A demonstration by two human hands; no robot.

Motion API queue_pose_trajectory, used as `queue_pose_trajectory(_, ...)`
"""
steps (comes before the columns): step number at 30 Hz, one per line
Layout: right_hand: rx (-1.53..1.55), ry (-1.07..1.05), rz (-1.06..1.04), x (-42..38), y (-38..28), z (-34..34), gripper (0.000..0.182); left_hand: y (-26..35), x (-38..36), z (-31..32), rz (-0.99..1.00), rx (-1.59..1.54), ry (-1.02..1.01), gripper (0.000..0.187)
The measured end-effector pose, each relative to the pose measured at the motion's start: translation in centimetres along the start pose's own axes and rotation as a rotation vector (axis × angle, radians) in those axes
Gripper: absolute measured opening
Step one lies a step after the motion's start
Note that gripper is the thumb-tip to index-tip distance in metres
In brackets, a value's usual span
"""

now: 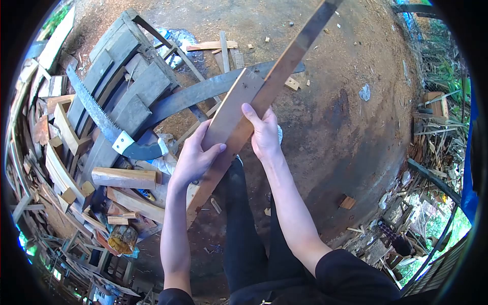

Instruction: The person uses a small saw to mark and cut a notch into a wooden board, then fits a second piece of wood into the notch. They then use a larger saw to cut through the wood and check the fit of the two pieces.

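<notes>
Two boards lie against each other in my hands, slanting from lower left to upper right. My left hand (195, 155) grips the shorter board (230, 109) by its left edge, thumb on top. My right hand (263, 128) holds the longer board (286, 63) from the right, its thumb pressing on the face near the seam. The longer board runs under or beside the shorter one; its far end reaches the top of the view. Fingers of both hands are partly hidden beneath the wood.
Left of the hands, a handsaw (96, 114) rests on a stack of grey planks (137, 86). A short wood block (124, 178) and a cut log (123, 239) lie nearer. Scrap wood (347, 203) is on the dirt floor (351, 137). A person (396, 239) is at lower right.
</notes>
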State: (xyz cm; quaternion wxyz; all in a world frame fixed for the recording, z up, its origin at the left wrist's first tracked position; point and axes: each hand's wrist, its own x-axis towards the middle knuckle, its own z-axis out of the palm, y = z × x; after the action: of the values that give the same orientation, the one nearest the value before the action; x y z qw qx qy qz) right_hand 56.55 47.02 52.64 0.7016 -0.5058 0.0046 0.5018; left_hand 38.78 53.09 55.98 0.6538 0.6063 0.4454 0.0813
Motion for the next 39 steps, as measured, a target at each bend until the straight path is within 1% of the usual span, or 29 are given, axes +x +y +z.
queue_pose_trajectory(2,-0.063,-0.079,0.124,0.6,0.4,-0.9,0.022,0.3,-0.3,0.5,0.014,0.032,0.059,0.06)
queue_pose_trajectory(4,-0.121,-0.068,0.112,1.2,0.7,-0.4,0.024,1.9,-1.7,0.1,0.016,-0.025,0.41,0.048)
queue_pose_trajectory(5,-0.175,-0.062,0.114,1.4,1.0,-0.2,0.026,2.0,-2.5,-0.5,0.013,-0.186,0.541,0.034)
queue_pose_trajectory(6,-0.166,-0.079,0.145,1.7,1.2,0.0,0.028,2.9,-3.3,-1.2,0.098,-0.217,0.679,0.03)
queue_pose_trajectory(8,-0.189,-0.037,0.113,2.4,1.9,0.8,0.028,3.2,-4.7,-2.8,0.096,-0.385,0.959,0.038)
queue_pose_trajectory(10,-0.181,-0.019,0.081,2.9,2.5,1.6,0.029,2.0,-6.1,-5.6,0.204,-0.521,1.179,0.049)
queue_pose_trajectory(12,-0.308,-0.041,0.094,3.9,3.3,1.2,0.029,-0.1,-8.6,-9.4,0.201,-0.602,1.213,0.054)
queue_pose_trajectory(13,-0.304,-0.04,0.09,4.2,4.0,1.1,0.029,-0.9,-9.1,-10.4,0.19,-0.535,1.334,0.056)
queue_pose_trajectory(15,-0.532,0.056,-0.089,4.6,5.0,0.8,0.036,-1.7,-11.0,-12.1,0.03,-0.427,1.376,0.061)
queue_pose_trajectory(16,-0.582,0.074,-0.115,4.2,4.4,0.9,0.046,-2.2,-11.6,-12.6,0.032,-0.422,1.38,0.061)
queue_pose_trajectory(17,-0.577,0.062,-0.111,3.6,4.0,1.0,0.046,-3.1,-12.3,-12.9,-0.104,-0.188,1.409,0.064)
queue_pose_trajectory(18,-0.702,0.153,-0.257,3.2,4.0,1.2,0.054,-4.0,-12.9,-13.0,-0.244,0.046,1.432,0.067)
queue_pose_trajectory(19,-0.82,0.236,-0.403,2.7,4.0,1.5,0.064,-3.7,-12.6,-12.5,-0.312,0.216,1.423,0.072)
queue_pose_trajectory(20,-0.885,0.184,-0.43,2.3,3.7,1.4,0.082,-3.5,-12.3,-11.6,-0.386,0.423,1.474,0.072)
queue_pose_trajectory(21,-0.938,0.159,-0.57,2.1,3.6,1.4,0.083,-1.7,-11.2,-9.3,-0.464,0.631,1.509,0.073)
queue_pose_trajectory(23,-1.423,0.28,-0.813,0.1,1.7,3.4,0.075,-2.0,-10.5,-5.9,-0.235,0.719,1.512,0.075)
queue_pose_trajectory(25,-1.47,0.104,-1.022,-0.8,1.0,5.4,0.06,-2.5,-9.7,-1.4,-0.075,1.006,1.365,0.074)
queue_pose_trajectory(26,-1.3,-0.105,-1.028,-1.6,1.1,6.8,0.039,-2.8,-9.1,1.4,-0.054,0.932,1.285,0.075)
queue_pose_trajectory(27,-1.069,-0.349,-0.988,-1.6,2.3,8.1,0.025,-3.3,-8.5,4.3,-0.029,0.855,1.197,0.077)
queue_pose_trajectory(28,-1.072,-0.459,-0.941,-2.3,3.5,10.0,0.02,-3.7,-7.9,7.2,0.013,0.692,1.131,0.077)
queue_pose_trajectory(29,-1.212,-0.591,-0.847,-3.3,4.0,12.1,0.029,-3.9,-7.2,9.7,0.058,0.531,1.063,0.078)
queue_pose_trajectory(30,-1.37,-0.696,-0.764,-3.9,4.8,13.7,0.042,-3.9,-6.7,11.8,-0.024,0.519,0.96,0.079)
queue_pose_trajectory(31,-1.513,-0.702,-0.798,-4.2,6.2,14.8,0.048,-4.0,-6.2,13.3,-0.106,0.508,0.855,0.081)
queue_pose_trajectory(32,-1.7,-0.672,-0.837,-4.3,8.3,15.4,0.04,-4.2,-5.4,13.9,-0.106,0.501,0.866,0.081)
queue_pose_trajectory(33,-1.886,-0.635,-0.876,-4.3,10.3,15.7,0.031,-4.4,-4.3,14.1,-0.047,0.679,0.84,0.079)
queue_pose_trajectory(34,-1.884,-0.648,-0.883,-4.3,11.7,16.0,0.031,-4.6,-3.4,14.4,0.008,0.858,0.808,0.078)
queue_pose_trajectory(36,-1.88,-0.79,-0.49,-3.9,13.0,16.3,0.032,-6.0,-2.0,14.3,0.031,0.909,0.881,0.072)
queue_pose_trajectory(37,-1.877,-0.798,-0.499,-3.7,12.7,16.2,0.032,-6.7,-1.6,13.9,0.062,0.967,0.936,0.067)
queue_pose_trajectory(39,-1.739,-0.833,-0.932,-3.6,12.1,15.8,0.024,-8.2,-1.2,13.0,0.115,0.918,0.918,0.062)
